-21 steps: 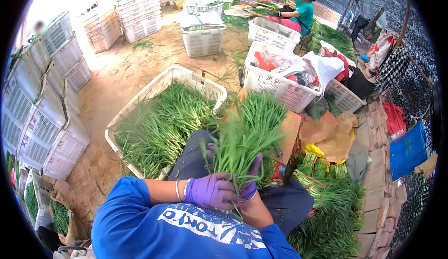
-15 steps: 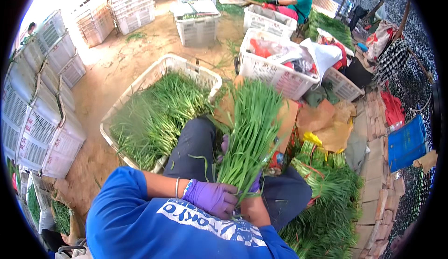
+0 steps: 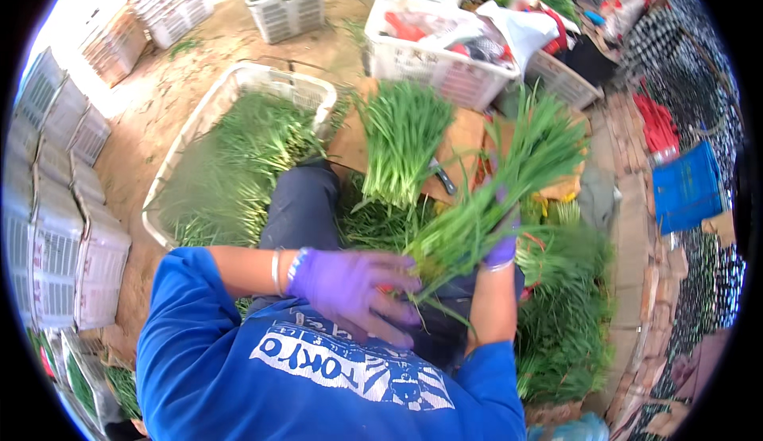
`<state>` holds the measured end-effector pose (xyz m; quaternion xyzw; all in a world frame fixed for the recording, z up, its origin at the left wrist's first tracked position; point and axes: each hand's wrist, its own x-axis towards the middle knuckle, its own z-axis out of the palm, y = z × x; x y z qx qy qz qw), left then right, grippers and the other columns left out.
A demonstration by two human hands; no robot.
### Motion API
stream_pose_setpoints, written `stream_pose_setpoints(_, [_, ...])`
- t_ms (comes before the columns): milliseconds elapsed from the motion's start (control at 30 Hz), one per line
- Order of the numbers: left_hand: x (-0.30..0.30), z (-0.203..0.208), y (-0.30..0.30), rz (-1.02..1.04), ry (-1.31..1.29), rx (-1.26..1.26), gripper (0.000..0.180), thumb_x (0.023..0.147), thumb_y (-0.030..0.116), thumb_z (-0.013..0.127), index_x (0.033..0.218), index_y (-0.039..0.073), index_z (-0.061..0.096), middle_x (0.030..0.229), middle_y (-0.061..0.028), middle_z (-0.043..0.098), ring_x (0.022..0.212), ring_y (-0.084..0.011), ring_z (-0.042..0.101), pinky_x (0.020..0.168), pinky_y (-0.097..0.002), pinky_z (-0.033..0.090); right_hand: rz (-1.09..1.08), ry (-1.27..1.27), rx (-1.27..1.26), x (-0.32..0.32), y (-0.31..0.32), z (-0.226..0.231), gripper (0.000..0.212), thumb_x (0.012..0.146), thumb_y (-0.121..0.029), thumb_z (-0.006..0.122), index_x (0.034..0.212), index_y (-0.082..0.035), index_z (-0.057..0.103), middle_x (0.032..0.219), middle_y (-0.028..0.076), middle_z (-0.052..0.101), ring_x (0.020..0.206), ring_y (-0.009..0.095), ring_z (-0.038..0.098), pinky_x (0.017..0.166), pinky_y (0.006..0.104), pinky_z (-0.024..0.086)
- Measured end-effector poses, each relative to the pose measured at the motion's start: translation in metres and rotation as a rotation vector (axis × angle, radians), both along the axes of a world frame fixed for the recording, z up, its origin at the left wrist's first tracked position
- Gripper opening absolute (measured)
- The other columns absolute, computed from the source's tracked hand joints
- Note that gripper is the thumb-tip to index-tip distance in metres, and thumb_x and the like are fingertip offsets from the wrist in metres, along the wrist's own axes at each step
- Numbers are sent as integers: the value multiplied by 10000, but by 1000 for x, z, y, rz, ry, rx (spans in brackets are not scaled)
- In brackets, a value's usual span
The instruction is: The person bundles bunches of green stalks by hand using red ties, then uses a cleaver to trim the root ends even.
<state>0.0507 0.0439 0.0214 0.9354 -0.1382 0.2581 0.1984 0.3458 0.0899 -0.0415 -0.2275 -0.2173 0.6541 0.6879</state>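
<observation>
My right hand (image 3: 504, 242), in a purple glove, is wrapped round a bunch of long green chives (image 3: 509, 178). The bunch tilts, leaves up to the right and pale stem ends down by my lap. My left hand (image 3: 358, 288), also gloved in purple, is beside the stem ends with its fingers spread and slightly blurred. A small red bit shows at its fingers; I cannot make out what it is. In front of my knees, another pile of chives (image 3: 404, 143) lies on a brown board (image 3: 347, 140), next to a dark-handled knife (image 3: 443, 177).
A white crate (image 3: 184, 135) full of loose chives stands left of my leg. Bunches with red ties (image 3: 560, 314) are heaped on the right. Ahead is a white crate (image 3: 445, 75) holding bags, and stacked crates (image 3: 60, 242) line the left. A blue container (image 3: 687, 186) is far right.
My right hand has moved right with the chives, which now lean right. My left hand has come away from the bunch and spread its fingers. The knife and the chives on the board now show.
</observation>
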Motion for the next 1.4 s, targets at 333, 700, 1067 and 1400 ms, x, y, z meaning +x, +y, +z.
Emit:
stream_pose_setpoints(333, [99, 13, 224, 299, 31, -1157, 1072, 805, 636, 629, 1579, 155, 64, 1527, -236, 319, 1351, -309, 421, 1147, -469, 276, -225, -619, 156, 55, 70, 66, 484, 778, -97, 755, 1227, -18, 594, 1117, 52, 667, 975, 167, 642, 896, 316, 505])
stream_pose_setpoints(700, [217, -41, 272, 344, 88, -1036, 992, 708, 166, 888, 1490, 44, 290, 1349, -76, 546, 1206, -186, 527, 1052, -368, 436, -20, -956, 226, 109, 187, -27, 664, 719, -256, 853, 1284, -30, 587, 1224, 80, 652, 1075, 193, 622, 930, 343, 506])
stream_pose_setpoints(1067, [272, -1, 254, 712, 154, -907, 948, 795, 198, 805, 1525, 46, 220, 1284, -95, 583, 1108, -181, 574, 966, -307, 475, -15, -191, 271, 64, 183, -28, 646, 794, -212, 800, 1322, -3, 495, 1238, 109, 605, 1134, 237, 584, 1011, 386, 464])
stream_pose_setpoints(1400, [194, 29, 168, 489, 22, -791, 1202, 650, 352, 905, 1537, 66, 146, 1396, -215, 447, 1237, -243, 512, 989, -350, 480, -242, -757, 253, 61, 99, 83, 310, 844, -134, 738, 1075, 45, 635, 971, 141, 694, 763, 220, 684, 692, 345, 575])
